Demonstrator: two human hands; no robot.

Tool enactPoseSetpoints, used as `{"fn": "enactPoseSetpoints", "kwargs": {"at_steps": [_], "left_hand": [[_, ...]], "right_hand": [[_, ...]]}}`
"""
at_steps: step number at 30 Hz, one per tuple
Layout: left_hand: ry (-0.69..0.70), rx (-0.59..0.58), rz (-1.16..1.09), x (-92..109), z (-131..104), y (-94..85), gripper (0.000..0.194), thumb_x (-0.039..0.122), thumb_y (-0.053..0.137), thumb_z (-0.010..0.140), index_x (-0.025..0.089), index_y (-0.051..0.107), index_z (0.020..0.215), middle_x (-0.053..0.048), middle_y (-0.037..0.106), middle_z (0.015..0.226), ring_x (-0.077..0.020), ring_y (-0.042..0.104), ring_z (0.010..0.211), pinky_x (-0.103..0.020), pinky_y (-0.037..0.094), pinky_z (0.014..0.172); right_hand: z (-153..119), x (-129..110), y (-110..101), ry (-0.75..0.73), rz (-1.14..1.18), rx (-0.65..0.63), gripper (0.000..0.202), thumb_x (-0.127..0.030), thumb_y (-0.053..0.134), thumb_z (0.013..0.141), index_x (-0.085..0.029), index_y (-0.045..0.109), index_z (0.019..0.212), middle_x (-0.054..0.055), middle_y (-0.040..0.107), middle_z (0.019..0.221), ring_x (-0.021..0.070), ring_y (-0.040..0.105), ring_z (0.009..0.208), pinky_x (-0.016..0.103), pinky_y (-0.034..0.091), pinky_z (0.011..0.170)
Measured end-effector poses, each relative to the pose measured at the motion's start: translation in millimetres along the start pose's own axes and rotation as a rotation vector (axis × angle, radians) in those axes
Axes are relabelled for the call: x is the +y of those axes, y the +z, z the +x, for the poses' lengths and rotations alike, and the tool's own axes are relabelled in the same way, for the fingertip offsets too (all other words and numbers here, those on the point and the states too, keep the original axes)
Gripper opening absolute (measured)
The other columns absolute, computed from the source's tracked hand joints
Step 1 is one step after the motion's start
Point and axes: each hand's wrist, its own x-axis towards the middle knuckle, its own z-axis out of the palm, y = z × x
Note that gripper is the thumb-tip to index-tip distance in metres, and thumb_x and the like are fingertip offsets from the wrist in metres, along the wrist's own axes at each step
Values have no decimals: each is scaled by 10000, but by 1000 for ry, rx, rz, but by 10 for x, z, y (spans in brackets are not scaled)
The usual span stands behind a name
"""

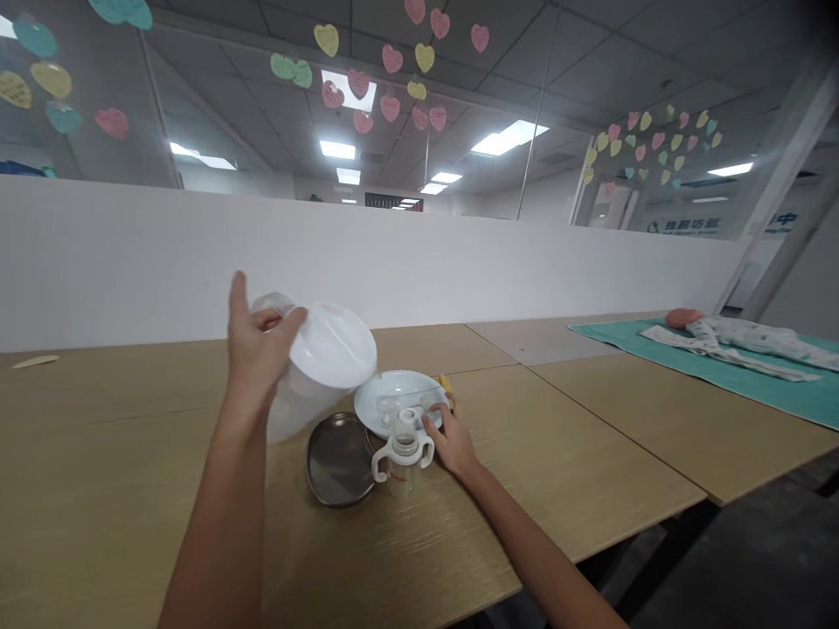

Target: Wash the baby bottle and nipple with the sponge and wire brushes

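My left hand (260, 345) grips a large translucent pitcher with a white lid (334, 345), tilted to the right above the table. Below its lid lies a white oval dish (401, 384) with small clear and white parts in it. My right hand (452, 437) is at the dish's right edge, fingers bent beside the small parts; what its fingertips hold, if anything, is too small to make out. In front of the dish stands a clear bottle with white side handles (403, 463), its top uncovered. Left of the bottle sits a dark metal tray (337, 463). Something yellow (446, 384) shows behind my right hand.
A wooden table (590, 428) runs up to a white partition (426, 271) with glass above. At the far right a green mat (740, 367) holds a doll (747, 336) and white cloth. A thin pale piece (36, 361) lies at the far left.
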Motion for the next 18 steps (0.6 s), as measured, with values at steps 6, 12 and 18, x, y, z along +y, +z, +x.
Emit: {"fn": "enactPoseSetpoints", "kwargs": {"at_steps": [6,12,18], "left_hand": [[-353,344,-447,-296,249,-90,877,73,591,706,179,77,1409,-12,513,939,-55,523,731,-287,488,817],[-358,535,-527,-630,325,-72,890,22,602,680,110,26,1353,-29,465,997,-57,517,779,-293,472,850],[-375,521,-435,-1095,392,-110,901,104,636,691,111,-17,1312,-37,392,1020,-73,483,817,-270,472,799]], "right_hand": [[-8,18,23,15,12,-7,353,-482,414,855,-191,557,993,134,360,1318,251,403,1216,396,396,936],[-9,35,28,-1,9,10,339,-476,414,857,-194,557,979,131,370,1315,249,440,1179,397,407,919],[-11,41,38,-20,13,24,336,-475,408,862,-195,554,979,123,384,1296,251,428,1193,414,385,950]]}}
